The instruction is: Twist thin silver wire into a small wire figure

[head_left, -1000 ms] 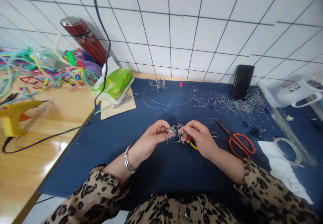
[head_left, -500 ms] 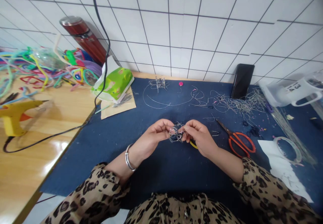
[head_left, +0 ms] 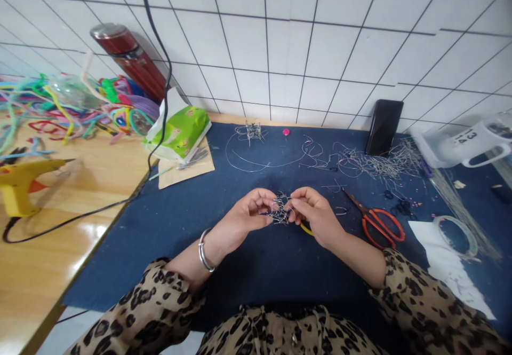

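The left hand [head_left: 251, 211] and the right hand [head_left: 314, 211] met over the middle of a dark blue cloth [head_left: 148, 248], with a small, tangled wire piece [head_left: 281, 211] held between them. The left hand pinched its left side between thumb and fingers; the right hand had its fingertips closed on the right side. How the separate wires crossed was too fine to tell. A yellow curved object [head_left: 306, 229] showed just beneath the right hand, partly hidden by it. To the right lay scissors [head_left: 365, 212] with orange-red handles, their blades pointing to the far left, and beyond them a loose heap of wire [head_left: 384, 165] spread in front of a black phone [head_left: 384, 128] at the far wall. A white paper [head_left: 444, 275] lay on the near right, a clear ring [head_left: 474, 240] partly over it. On the far side, another wire piece [head_left: 253, 132] sat to the left of a pink bead [head_left: 286, 132]. Farther left, a green tissue pack [head_left: 186, 131] rested partly on a brown envelope [head_left: 172, 179], and a yellow glue gun [head_left: 20, 187] lay on the wooden tabletop [head_left: 100, 184].
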Demonstrator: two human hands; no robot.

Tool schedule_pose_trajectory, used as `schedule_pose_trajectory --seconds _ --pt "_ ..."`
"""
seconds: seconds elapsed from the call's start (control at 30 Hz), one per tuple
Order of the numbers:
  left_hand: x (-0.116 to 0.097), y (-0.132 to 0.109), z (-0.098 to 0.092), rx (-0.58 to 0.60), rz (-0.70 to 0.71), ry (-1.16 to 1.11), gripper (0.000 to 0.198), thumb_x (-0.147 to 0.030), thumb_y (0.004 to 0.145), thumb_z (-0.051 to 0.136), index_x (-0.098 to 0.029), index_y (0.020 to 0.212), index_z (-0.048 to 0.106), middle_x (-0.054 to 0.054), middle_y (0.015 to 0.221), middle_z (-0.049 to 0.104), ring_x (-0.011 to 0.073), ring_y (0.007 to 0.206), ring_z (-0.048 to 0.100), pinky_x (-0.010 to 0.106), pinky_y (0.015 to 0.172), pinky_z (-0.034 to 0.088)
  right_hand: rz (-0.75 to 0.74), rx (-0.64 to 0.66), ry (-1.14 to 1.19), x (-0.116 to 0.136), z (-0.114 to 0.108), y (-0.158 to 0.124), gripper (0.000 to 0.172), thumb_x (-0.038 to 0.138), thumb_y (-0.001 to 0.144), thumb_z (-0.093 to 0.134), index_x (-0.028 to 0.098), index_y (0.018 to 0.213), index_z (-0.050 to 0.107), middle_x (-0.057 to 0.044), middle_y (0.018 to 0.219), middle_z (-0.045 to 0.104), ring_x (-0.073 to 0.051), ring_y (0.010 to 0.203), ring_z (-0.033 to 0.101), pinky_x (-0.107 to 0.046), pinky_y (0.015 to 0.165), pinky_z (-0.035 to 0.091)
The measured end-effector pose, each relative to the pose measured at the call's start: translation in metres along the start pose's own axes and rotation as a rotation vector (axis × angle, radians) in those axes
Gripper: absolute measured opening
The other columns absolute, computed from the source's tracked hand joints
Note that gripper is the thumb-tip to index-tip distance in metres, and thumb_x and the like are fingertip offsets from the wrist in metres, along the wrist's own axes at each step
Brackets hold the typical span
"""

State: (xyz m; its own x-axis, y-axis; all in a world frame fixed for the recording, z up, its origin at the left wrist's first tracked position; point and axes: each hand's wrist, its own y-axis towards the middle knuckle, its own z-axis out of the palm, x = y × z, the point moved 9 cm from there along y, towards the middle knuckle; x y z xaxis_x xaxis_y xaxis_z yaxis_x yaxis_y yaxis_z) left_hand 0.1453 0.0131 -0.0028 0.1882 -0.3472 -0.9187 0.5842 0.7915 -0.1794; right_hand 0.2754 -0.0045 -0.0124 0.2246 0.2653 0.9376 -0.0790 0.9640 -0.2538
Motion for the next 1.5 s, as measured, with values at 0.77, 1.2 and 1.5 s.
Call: schedule_pose_trajectory --seconds 0.77,1.2,1.5 --pt "-0.003 -0.002 0.003 -0.087 0.053 0.161 0.026 -0.005 0.071 0.062 -0.016 0.093 0.055 0.000 0.085 0.057 0.0103 0.080 0.053 0.024 0.076 0.041 -0.410 -0.005 -0.775 0.042 0.010 -0.016 0.022 0.014 0.082 0.046 0.020 0.091 0.066 -0.003 0.085 0.062 -0.013 0.076 0.057 -0.028 0.072 0.045" --pt "-0.005 -0.003 0.002 -0.107 0.101 0.247 0.026 -0.006 0.074 0.058 -0.017 0.097 0.052 0.001 0.086 0.058 0.0109 0.079 0.054 0.025 0.075 0.043 -0.231 0.132 -0.539 0.033 0.016 -0.010 0.019 0.018 0.081 0.051 0.022 0.092 0.065 -0.002 0.083 0.062 -0.013 0.072 0.056 -0.027 0.067 0.046" --pt "-0.013 -0.006 -0.002 -0.191 0.195 0.572 0.035 -0.016 0.070 0.067 -0.018 0.100 0.050 0.002 0.086 0.054 0.0134 0.081 0.052 0.029 0.078 0.043 -0.236 0.201 -0.519 0.025 0.021 -0.009 0.030 0.018 0.081 0.052 0.028 0.107 0.064 -0.001 0.083 0.058 -0.012 0.071 0.055 -0.031 0.071 0.048"
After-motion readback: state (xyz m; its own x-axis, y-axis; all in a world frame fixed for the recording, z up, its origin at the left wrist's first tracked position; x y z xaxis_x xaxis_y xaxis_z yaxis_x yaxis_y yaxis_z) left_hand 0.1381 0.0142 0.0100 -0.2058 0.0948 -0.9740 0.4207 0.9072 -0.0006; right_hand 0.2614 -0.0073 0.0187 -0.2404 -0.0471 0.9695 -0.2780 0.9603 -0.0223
